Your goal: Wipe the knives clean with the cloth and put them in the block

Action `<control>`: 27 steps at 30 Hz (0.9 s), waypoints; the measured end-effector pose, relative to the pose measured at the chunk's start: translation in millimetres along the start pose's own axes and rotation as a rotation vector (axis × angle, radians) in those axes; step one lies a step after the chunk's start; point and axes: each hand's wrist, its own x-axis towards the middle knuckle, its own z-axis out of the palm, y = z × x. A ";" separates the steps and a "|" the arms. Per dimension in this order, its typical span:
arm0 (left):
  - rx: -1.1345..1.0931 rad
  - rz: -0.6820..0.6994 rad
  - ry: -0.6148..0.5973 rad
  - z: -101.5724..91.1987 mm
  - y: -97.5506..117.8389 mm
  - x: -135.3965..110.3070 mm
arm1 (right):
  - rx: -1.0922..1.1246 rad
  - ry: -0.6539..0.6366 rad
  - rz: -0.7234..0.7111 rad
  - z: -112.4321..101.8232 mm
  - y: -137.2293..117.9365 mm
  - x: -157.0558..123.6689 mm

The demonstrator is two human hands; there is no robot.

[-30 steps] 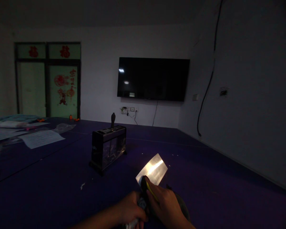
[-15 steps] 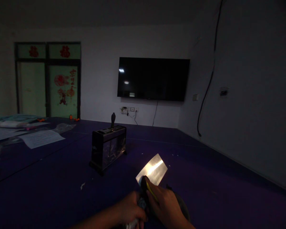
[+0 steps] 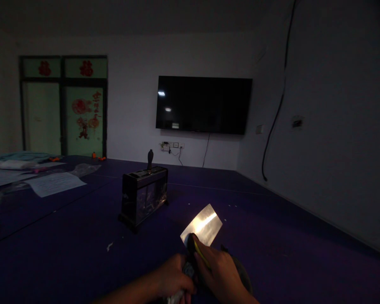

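Observation:
A broad, shiny metal blade (image 3: 205, 221), like that of a cleaver, points away to the upper right at the bottom centre and reflects light. Just below it, my left hand (image 3: 174, 276) is closed around a grey-white patterned thing (image 3: 176, 297); whether this is the blade's handle is hidden. My right hand (image 3: 223, 270) grips a black-and-yellow tool (image 3: 199, 251), whose black end overlaps the base of the blade. Both hands are close together, the right one ahead. Partly covered by the right hand is a dark rounded object (image 3: 243, 272) of a kind I cannot make out.
A dark knife block (image 3: 152, 200) holding a black-handled knife (image 3: 150, 158) stands on the purple table (image 3: 91, 257), left of the blade. Papers (image 3: 57, 183) and clear plastic (image 3: 84, 169) lie at the left. A television (image 3: 204, 105) hangs on the wall.

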 end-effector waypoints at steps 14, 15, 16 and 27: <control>-0.043 -0.014 0.029 2.0 -3.2 -0.1 | -0.005 0.007 0.006 2.0 0.6 -0.7; -0.045 -0.012 0.025 1.5 -3.9 1.0 | -0.007 0.011 0.003 2.6 1.1 -0.9; -0.047 -0.010 0.022 1.0 -4.7 2.3 | -0.009 0.015 0.000 3.0 1.4 -1.1; -0.059 -0.001 0.012 -1.8 -8.8 5.2 | -0.014 0.007 0.015 0.2 -1.3 -0.3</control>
